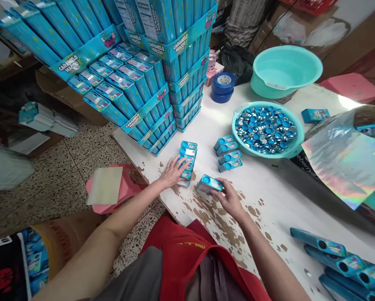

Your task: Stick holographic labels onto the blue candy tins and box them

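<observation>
My left hand (171, 171) lies with fingers stretched out on a row of small blue candy boxes (187, 161) standing side by side on the worn white table (269, 196). My right hand (227, 196) grips one blue candy box (209, 184) lying on its side just right of that row. Several more blue boxes (229, 153) lie beyond it, next to a teal bowl (296, 144) full of round silver and blue caps (265, 128).
Tall stacks of blue display cartons (150, 75) fill the table's far left. An empty teal basin (284, 69) and blue tape rolls (222, 86) sit at the back. A holographic bag (347, 163) lies right; long blue boxes (344, 259) lie near right. A pink stool (112, 188) stands below left.
</observation>
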Action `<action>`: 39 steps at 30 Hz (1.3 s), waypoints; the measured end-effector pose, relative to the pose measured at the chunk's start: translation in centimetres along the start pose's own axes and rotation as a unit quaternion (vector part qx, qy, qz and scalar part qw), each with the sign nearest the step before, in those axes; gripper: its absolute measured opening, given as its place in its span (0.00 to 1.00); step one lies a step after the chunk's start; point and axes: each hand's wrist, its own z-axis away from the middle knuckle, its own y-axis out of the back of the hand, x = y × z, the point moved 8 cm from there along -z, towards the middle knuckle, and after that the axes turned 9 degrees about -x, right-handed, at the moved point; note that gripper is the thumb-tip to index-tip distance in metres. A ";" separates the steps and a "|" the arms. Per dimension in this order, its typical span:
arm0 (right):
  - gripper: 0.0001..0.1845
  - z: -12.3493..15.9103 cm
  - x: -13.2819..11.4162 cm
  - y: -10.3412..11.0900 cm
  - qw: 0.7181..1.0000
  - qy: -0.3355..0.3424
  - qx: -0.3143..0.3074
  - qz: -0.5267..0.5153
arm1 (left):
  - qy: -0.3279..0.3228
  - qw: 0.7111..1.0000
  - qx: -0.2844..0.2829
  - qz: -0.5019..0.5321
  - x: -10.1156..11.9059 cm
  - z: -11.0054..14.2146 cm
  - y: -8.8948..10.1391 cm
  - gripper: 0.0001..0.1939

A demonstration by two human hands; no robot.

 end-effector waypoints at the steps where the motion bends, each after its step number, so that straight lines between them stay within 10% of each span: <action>1: 0.19 0.0 -0.9 -0.7 1.000 0.019 -0.013 0.009 | 0.022 1.000 0.007 0.004 -0.5 0.4 0.0 0.40; 9: 0.20 -1.9 -6.5 -7.2 0.978 0.189 -0.057 0.062 | 0.154 0.962 0.115 0.196 -4.7 7.3 -0.5 0.24; 14: 0.25 -3.1 -4.9 -9.9 0.970 0.204 0.000 0.131 | 0.162 0.930 0.122 0.307 -3.8 9.0 -3.4 0.28; 21: 0.27 -3.0 -1.4 -11.3 0.960 0.144 0.103 0.218 | 0.119 0.972 0.114 0.166 -0.2 6.4 -3.6 0.30; 28: 0.44 -2.6 -0.6 -11.6 0.984 0.116 0.079 0.113 | 0.166 0.959 0.065 0.221 -2.7 7.3 -5.1 0.31; 30: 0.43 -3.6 0.9 -10.2 0.993 0.016 0.112 0.024 | 0.152 0.924 0.084 0.341 -3.8 6.5 -4.7 0.39; 33: 0.41 -6.5 2.8 -9.7 0.981 -0.102 0.108 -0.123 | 0.191 0.795 0.138 0.559 -5.6 3.4 -4.1 0.40; 36: 0.42 -9.4 2.8 -10.0 0.965 -0.107 0.080 -0.226 | 0.149 0.687 0.121 0.700 -3.9 -0.8 -3.6 0.36; 39: 0.40 -9.7 2.1 -9.6 0.965 -0.059 0.067 -0.247 | 0.088 0.649 0.088 0.751 -0.6 -2.9 -3.4 0.33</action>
